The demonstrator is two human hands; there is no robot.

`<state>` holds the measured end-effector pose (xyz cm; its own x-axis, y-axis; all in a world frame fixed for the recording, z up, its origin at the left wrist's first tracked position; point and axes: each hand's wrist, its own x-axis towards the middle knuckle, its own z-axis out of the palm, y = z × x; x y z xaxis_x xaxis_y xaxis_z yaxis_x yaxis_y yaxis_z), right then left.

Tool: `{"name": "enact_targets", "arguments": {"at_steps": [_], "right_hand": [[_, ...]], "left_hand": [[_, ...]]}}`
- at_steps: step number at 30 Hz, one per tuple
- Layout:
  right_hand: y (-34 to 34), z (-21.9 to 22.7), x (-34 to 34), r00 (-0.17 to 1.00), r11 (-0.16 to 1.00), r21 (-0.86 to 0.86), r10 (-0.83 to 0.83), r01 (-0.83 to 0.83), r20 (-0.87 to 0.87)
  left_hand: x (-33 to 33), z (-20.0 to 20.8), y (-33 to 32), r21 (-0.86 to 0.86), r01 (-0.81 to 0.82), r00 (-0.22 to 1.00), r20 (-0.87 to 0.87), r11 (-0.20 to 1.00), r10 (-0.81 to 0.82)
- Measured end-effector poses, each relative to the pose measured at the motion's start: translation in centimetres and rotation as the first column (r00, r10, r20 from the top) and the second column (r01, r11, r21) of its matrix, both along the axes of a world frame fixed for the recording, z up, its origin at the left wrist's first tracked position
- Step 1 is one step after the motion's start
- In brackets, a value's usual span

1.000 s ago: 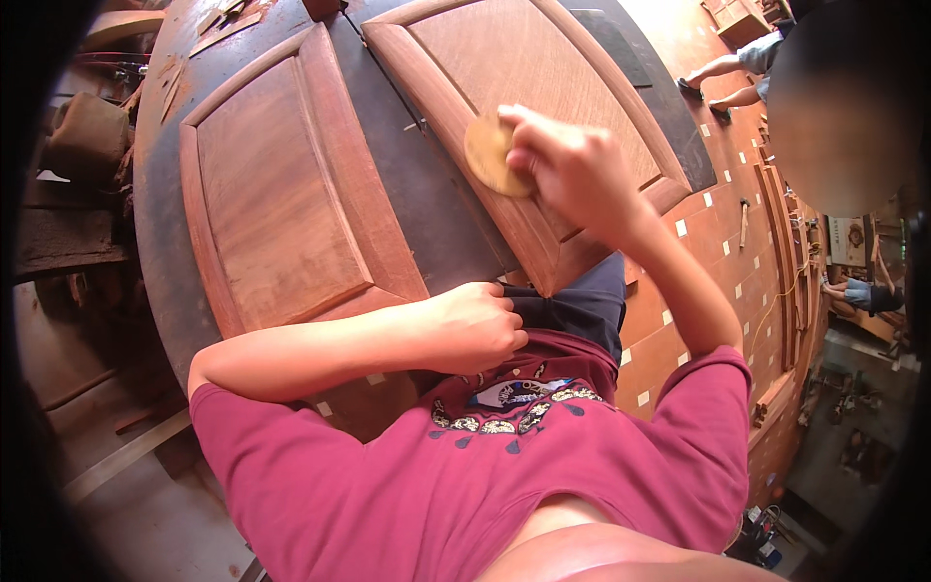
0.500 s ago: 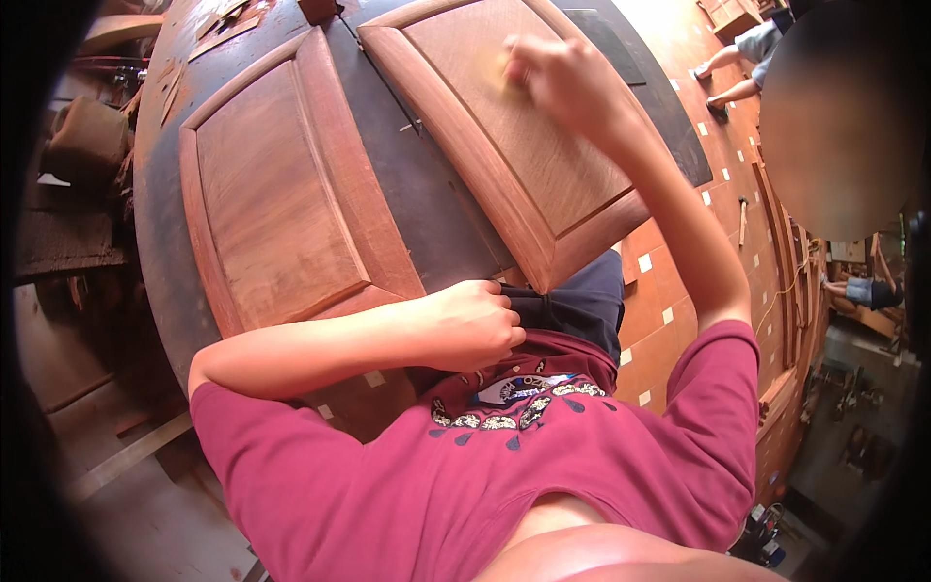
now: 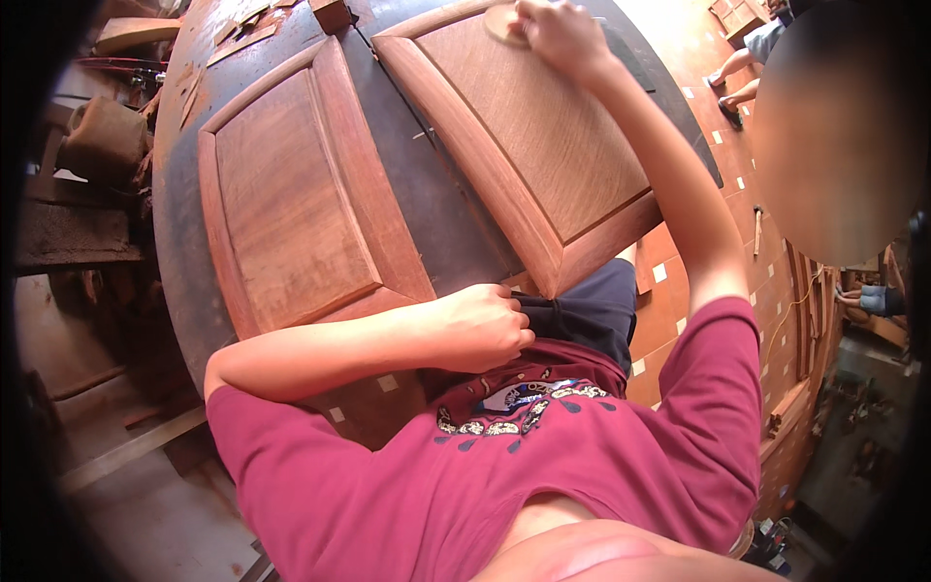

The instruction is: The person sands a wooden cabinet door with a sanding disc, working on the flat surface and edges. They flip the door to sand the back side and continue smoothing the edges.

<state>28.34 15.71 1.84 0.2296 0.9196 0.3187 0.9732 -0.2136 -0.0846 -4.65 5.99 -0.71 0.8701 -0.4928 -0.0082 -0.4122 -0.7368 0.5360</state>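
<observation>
Disc [image 3: 504,26] in right fingers [image 3: 527,12], farther up right-side wooden panel [image 3: 548,136] than before

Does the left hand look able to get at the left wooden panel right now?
Likely yes: the left hand, fingers curled, is close to the near corner of the left wooden panel, with nothing visible between them. The right hand is over the other panel, holding the round disc.
</observation>
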Motion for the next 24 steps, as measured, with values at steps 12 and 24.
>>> {"name": "enact_targets", "arguments": {"at_steps": [12,24], "right_hand": [[2.0,0.5,-7.7,0.955,0.954,-0.059,0.296,-0.294,0.015],[1.1,0.8,-3.4,0.863,0.909,0.074,0.414,-0.411,-0.29]], "left_hand": [[1.3,4.0,0.0,-0.11,-0.123,0.99,-0.084,0.986,0.114],[1.5,4.8,-0.2,-0.162,-0.239,0.936,-0.301,0.957,0.183]]}}
